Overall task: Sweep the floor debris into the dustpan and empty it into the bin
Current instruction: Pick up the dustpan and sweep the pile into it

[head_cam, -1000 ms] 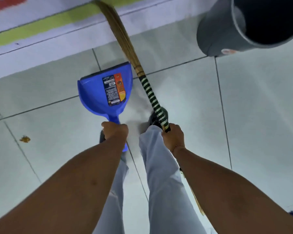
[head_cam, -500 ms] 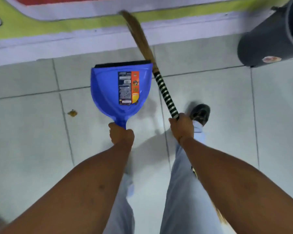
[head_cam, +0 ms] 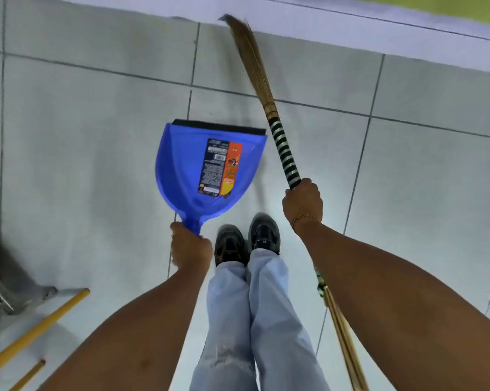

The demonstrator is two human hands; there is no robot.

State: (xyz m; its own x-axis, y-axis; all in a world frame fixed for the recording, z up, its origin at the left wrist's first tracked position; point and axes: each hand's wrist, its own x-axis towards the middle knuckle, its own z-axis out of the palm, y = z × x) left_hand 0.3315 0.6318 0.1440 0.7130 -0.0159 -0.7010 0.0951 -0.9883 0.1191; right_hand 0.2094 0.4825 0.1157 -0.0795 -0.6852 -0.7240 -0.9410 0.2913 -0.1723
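My left hand [head_cam: 191, 249] grips the handle of a blue dustpan [head_cam: 181, 167], held above the floor with its black-edged lip pointing away from me and a printed label inside. To its right, my right hand [head_cam: 302, 202] holds a straw broom [head_cam: 284, 153] by its black-and-white striped handle. The brown bristles reach forward to the base of the wall. The broom's other end shows behind my right forearm. No debris and no bin are in view.
My two dark shoes [head_cam: 246, 241] stand together on the pale tiled floor [head_cam: 421, 193]. Two yellow poles [head_cam: 35, 331] and a grey metal frame [head_cam: 9, 289] lie at the lower left. A white wall base [head_cam: 351, 29] runs along the top.
The view has swung left: the grey bin and the small brown scrap have left the frame, and the yellow poles have appeared. Both hands keep their hold; my feet now stand together.
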